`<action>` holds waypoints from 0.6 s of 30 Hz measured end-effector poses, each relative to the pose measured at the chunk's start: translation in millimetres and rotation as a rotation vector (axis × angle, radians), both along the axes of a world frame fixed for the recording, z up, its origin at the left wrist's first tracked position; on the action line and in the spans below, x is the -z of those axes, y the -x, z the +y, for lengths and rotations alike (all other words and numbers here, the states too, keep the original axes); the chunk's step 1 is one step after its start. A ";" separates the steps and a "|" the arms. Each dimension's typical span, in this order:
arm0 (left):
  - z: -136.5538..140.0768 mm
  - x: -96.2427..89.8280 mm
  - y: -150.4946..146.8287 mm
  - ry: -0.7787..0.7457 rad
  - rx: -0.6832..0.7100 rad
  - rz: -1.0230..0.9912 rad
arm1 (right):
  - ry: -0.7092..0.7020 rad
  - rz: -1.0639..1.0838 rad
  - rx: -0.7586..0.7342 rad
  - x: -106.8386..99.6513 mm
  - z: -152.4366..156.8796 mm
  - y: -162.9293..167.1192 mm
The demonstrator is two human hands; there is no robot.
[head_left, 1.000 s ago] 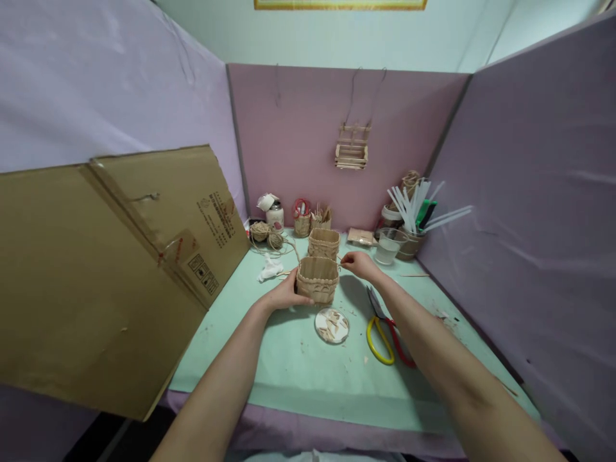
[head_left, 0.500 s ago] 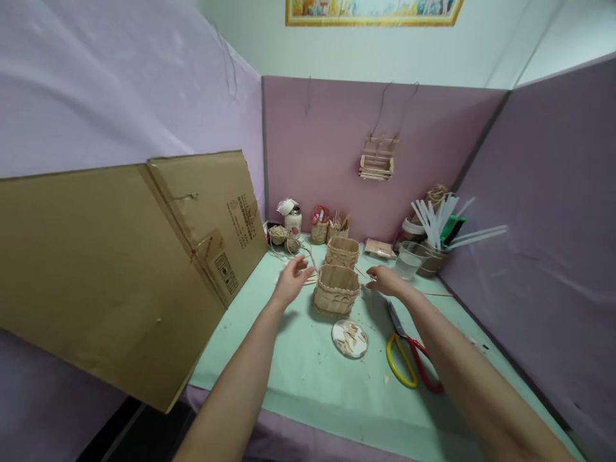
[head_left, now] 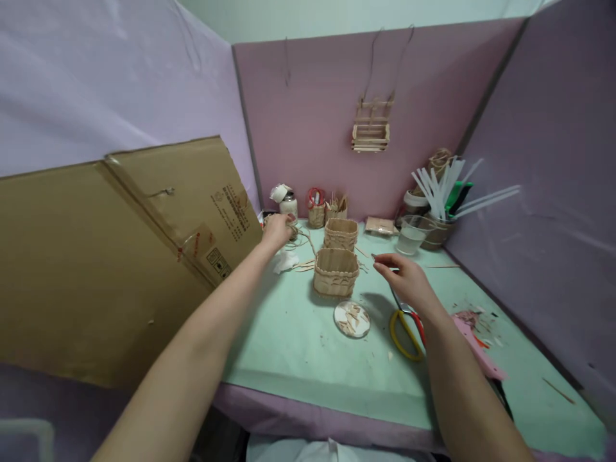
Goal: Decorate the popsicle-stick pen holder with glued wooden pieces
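My left hand [head_left: 277,232] is stretched to the far left, over the balls of twine [head_left: 292,233] beside a lidded jar [head_left: 289,206]. Its fingers are mostly hidden, so their grip does not show. My right hand [head_left: 403,277] hovers above the scissors [head_left: 408,335] with yellow and red handles, thumb and forefinger pinched together. A tiny dark tip shows at those fingertips, too small to name. Between my hands stands a woven basket [head_left: 335,281], upright, with a second woven basket [head_left: 341,233] right behind it. A round dish [head_left: 352,319] of wood chips lies in front.
A large cardboard sheet [head_left: 192,218] leans along the left side. At the back right are a clear plastic cup [head_left: 410,236] and white glue sticks [head_left: 436,192] in a pot. A pink tool [head_left: 479,350] lies beside my right forearm. A small wooden rack [head_left: 370,135] hangs on the back panel.
My left hand has moved away from the front basket, left and farther back to the twine. My right hand has shifted slightly right, its fingers now pinched. The camera view has tilted down.
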State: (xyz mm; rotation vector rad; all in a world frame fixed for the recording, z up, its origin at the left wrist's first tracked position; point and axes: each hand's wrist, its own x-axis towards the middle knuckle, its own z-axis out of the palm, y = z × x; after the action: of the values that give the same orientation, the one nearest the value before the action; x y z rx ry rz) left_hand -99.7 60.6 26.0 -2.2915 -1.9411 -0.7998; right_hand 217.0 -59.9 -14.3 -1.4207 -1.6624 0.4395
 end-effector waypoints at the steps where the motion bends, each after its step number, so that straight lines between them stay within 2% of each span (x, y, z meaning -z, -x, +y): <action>1: 8.4 4.5 -0.9 0.022 0.027 0.058 | -0.002 0.027 0.000 4.1 -1.6 0.1; 6: 39.8 30.3 0.7 0.117 0.118 0.289 | 0.023 0.073 -0.005 21.6 -4.2 -2.3; 9: 55.0 37.4 2.7 0.136 0.121 0.389 | 0.046 0.072 -0.001 26.9 -6.2 -3.6; 13: 67.5 37.0 2.6 0.150 0.108 0.483 | 0.046 0.050 0.005 26.5 -10.2 -3.7; 18: 66.6 25.7 2.2 0.126 0.066 0.508 | 0.042 0.049 -0.004 24.3 -12.0 -3.4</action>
State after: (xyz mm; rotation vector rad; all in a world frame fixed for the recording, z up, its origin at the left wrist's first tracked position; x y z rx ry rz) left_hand -101.9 127.2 0.3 -2.3331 -1.7273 -0.0732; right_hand 220.4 -71.9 -38.6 -1.4266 -1.6254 0.5097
